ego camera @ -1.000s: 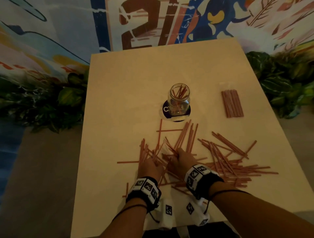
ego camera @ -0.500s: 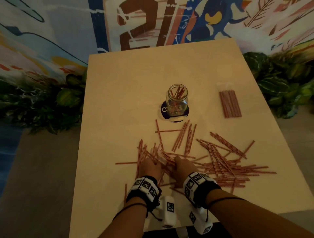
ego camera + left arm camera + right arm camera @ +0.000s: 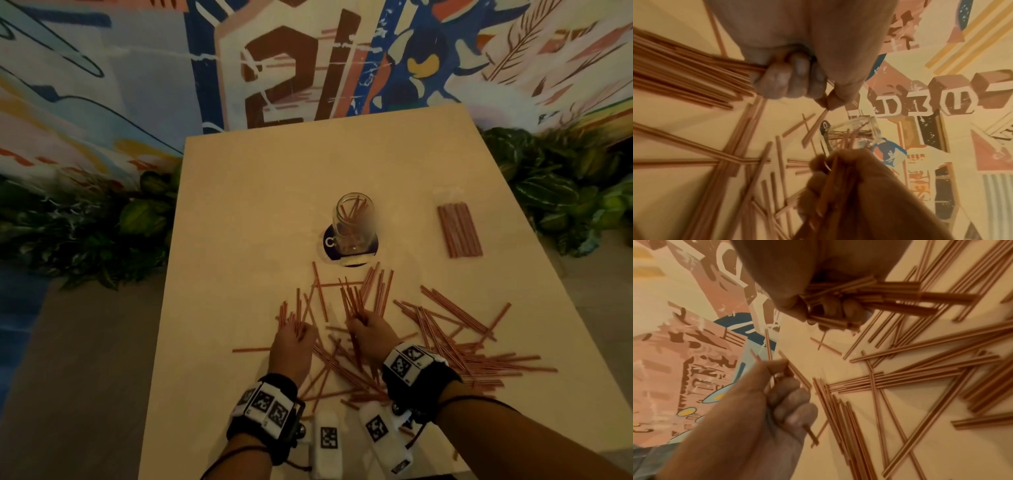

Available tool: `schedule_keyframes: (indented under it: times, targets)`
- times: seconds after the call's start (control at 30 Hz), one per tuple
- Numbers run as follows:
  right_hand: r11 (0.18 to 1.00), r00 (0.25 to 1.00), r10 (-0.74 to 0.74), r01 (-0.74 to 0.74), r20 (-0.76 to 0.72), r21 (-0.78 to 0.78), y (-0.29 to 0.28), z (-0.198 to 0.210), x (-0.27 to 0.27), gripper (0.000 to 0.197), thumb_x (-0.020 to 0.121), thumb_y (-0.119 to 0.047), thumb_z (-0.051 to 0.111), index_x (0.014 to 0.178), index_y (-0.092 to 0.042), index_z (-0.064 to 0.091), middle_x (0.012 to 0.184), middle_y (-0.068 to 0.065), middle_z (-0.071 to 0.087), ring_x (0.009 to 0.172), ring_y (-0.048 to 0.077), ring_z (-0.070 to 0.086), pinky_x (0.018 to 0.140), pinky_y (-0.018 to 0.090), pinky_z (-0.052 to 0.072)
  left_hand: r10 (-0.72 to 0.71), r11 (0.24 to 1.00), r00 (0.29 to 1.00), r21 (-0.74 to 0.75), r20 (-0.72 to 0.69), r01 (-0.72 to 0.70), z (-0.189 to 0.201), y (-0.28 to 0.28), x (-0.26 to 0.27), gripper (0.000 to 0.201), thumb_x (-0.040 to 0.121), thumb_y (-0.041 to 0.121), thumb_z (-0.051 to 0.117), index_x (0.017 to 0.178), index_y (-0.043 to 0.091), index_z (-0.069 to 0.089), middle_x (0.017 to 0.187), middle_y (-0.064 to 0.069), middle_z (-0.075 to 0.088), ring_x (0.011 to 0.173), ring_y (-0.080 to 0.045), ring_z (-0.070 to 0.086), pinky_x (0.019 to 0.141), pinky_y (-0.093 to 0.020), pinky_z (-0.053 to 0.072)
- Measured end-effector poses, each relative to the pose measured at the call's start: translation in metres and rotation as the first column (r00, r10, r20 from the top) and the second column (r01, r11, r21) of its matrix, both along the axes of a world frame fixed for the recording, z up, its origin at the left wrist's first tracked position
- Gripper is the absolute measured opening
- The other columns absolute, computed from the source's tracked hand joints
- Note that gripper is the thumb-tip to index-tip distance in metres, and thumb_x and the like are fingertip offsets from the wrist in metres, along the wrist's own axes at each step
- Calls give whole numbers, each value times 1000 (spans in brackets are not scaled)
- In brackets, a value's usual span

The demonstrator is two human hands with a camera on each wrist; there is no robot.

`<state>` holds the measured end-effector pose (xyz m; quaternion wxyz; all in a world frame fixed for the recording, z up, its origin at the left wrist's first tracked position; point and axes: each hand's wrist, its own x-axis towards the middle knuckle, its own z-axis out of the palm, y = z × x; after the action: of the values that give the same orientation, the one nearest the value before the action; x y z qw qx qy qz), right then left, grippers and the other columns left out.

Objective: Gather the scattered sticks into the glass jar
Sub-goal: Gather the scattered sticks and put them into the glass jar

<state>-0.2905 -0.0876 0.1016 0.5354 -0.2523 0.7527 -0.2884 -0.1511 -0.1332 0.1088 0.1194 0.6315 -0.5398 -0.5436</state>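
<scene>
At the near edge of the table our two wrists come in over the thickest tangle of sticks, which fans out toward the right edge. Our left hand is curled round a small clutch of sticks that poke out past the knuckles; the left wrist view shows the fingers folded tight on them. Just beside it, our right hand grips a fuller bundle pointing toward the far edge, its ends uneven. Beyond the hands a few loose sticks lie crossed on the bare top, and past those stands the jar, upright on a dark coaster near the middle of the table, with some sticks already leaning inside. Toward the far right a neat pack lies flat, well apart from the rest.

We judge the risks to come from the ragged bundles: ends that splay wider than the jar's mouth may catch the rim and spill, or tip the jar. Sticks gripped near one end can slide out as we lift. Our wrists sweeping across the pile may also push sticks off the near or right edge
</scene>
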Motion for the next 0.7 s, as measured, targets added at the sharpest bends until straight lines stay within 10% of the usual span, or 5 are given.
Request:
schedule_keyframes:
  times: [0.27,0.5,0.7]
  targets:
    - [968,932,-215,242,291,-61,-4,16,13,19,94,-4,31,90,-7,49,55,3,38,31,5,35,32,17,31,-144,985,984,79,-110,153,18,2,-27,25,94,31,40,71,26,46,62,3,45,55,-16,40,63,-35,34]
    - [959,950,-99,170,295,-225,0,23,13,23,97,-24,40,78,-16,49,32,-11,48,28,-2,39,35,11,31,-393,919,919,18,6,393,34,7,-33,29,100,27,28,120,13,45,113,-7,61,92,-18,54,79,-27,40]
    - [976,992,-88,104,93,-191,-2,17,7,21,90,-29,53,88,-8,58,75,6,62,71,18,60,68,32,51,-608,792,793,87,28,604,37,5,-35,44,98,26,29,141,19,23,134,-8,52,117,-22,54,98,-30,43]
